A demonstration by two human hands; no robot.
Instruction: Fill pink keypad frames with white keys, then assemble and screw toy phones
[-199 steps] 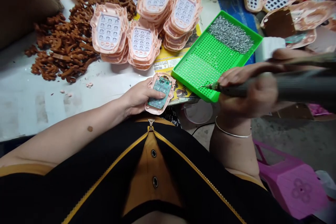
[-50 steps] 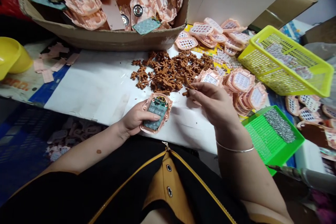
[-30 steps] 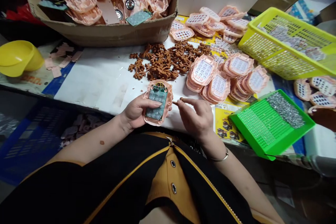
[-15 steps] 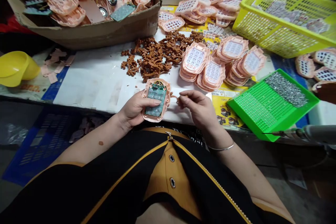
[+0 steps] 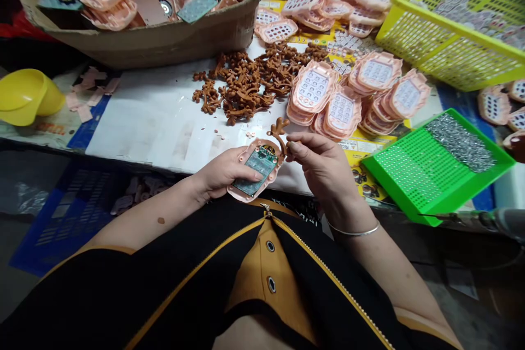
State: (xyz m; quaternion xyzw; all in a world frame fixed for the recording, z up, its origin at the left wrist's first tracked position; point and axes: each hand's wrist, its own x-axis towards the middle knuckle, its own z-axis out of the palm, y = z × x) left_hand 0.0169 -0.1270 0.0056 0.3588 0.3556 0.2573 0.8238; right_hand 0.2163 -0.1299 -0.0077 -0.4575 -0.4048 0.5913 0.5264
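My left hand [image 5: 229, 172] grips a pink plastic toy shell [image 5: 243, 197], its thumb pressed on the green circuit board [image 5: 259, 167] inside. The shell is tilted, its upper end leaning right. Between the thumb and fingers of my right hand [image 5: 324, 164] is a brown antler-shaped plastic piece [image 5: 279, 129], held up beside the shell's upper right edge. Whether it touches the shell I cannot tell. A heap of similar brown antler pieces [image 5: 246, 87] lies just beyond my hands. To its right stand stacks of pink shells with white keypads [image 5: 314, 86].
A cardboard box [image 5: 164, 44] of pink shells and boards stands at the back left. At right are a green basket [image 5: 406, 175] of screws, a yellow basket [image 5: 430, 38] and a powered screwdriver [image 5: 488, 221]. A yellow scoop [image 5: 28, 97] sits far left. More pink shells [image 5: 324, 5] lie behind.
The shell in my left hand has turned clockwise and shifted slightly right. My right hand has turned the brown antler piece upright, so its branched end now shows beside the shell.
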